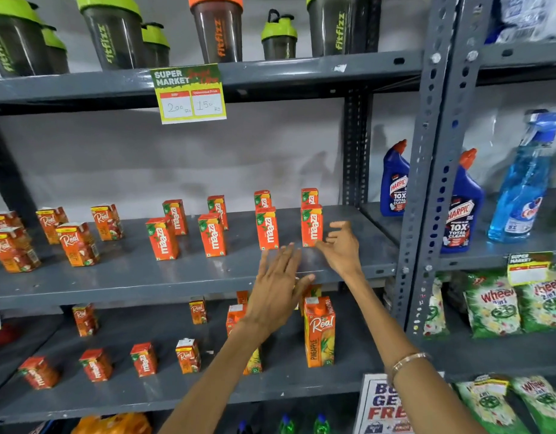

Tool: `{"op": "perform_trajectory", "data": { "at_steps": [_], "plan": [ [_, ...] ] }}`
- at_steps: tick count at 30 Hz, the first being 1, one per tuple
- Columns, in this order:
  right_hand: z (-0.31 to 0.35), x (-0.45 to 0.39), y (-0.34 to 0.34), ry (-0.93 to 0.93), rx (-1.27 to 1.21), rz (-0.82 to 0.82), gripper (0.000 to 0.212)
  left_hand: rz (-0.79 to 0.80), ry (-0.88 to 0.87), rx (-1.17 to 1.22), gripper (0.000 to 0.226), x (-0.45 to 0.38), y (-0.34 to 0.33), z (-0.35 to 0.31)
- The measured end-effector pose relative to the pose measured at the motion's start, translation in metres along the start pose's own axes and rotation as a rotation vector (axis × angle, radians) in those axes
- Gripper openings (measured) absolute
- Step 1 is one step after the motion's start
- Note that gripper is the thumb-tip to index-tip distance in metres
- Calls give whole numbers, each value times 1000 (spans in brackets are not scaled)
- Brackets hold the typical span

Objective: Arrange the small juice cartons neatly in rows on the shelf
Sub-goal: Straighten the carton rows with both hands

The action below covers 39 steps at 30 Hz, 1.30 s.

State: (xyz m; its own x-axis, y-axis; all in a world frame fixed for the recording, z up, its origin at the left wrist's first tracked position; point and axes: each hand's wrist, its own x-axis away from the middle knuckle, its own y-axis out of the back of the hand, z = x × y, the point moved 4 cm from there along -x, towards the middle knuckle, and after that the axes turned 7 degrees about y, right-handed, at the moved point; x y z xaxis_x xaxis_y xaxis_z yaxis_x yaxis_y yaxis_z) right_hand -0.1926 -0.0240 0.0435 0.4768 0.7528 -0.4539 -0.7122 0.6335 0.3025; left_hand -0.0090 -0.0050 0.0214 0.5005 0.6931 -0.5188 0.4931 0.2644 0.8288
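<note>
Flanking rightmost carton (311, 226), empty hands (278, 285)

1. Eight orange Maaza cartons (267, 228) stand upright on the grey middle shelf (145, 277), in a front row of four and a back row of four, each back carton behind a front one.
2. The rightmost front carton (311, 225) stands near the shelf's right end.
3. Left of them, red Real cartons (77, 244) stand upright in a looser group, some turned at slight angles and unevenly spaced.
4. On the lower shelf (176, 399), more small cartons (143, 358) stand scattered and well apart, several turned askew; the leftmost (38, 372) looks tilted.
</note>
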Motion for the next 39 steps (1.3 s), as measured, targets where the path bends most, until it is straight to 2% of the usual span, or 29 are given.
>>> {"op": "perform_trajectory", "data": {
  "at_steps": [2,3,5,7,9,12,20,25,30,39],
  "plan": [
    [-5,-4,1,-40,-71,79,65,33,38,408,66,-22,-5,-26],
    [-5,-8,0,-51,-89,130,62,31,110,616,70,-37,-12,-34],
    [-9,-18,-3,-18,-82,222,51,32,360,952,88,-66,-28,-39],
    [-8,-21,-5,8,-83,287,41,46,569,1094,104,-90,-44,-33],
    [-1,-19,-4,29,-91,329,31,33,650,1151,101,-102,-51,-30],
    [5,-23,2,41,-105,381,29,18,634,1206,84,-110,-43,-38],
    [-5,-32,9,36,-133,468,44,45,594,1269,69,-121,-50,-28],
    [-9,-32,8,46,-108,484,42,45,575,1267,68,-117,-47,-29],
    [-8,-28,7,61,-88,486,49,64,591,1261,67,-114,-47,-30],
    [-1,-23,9,77,-63,451,45,74,582,1241,65,-113,-46,-32]
  ]
}}
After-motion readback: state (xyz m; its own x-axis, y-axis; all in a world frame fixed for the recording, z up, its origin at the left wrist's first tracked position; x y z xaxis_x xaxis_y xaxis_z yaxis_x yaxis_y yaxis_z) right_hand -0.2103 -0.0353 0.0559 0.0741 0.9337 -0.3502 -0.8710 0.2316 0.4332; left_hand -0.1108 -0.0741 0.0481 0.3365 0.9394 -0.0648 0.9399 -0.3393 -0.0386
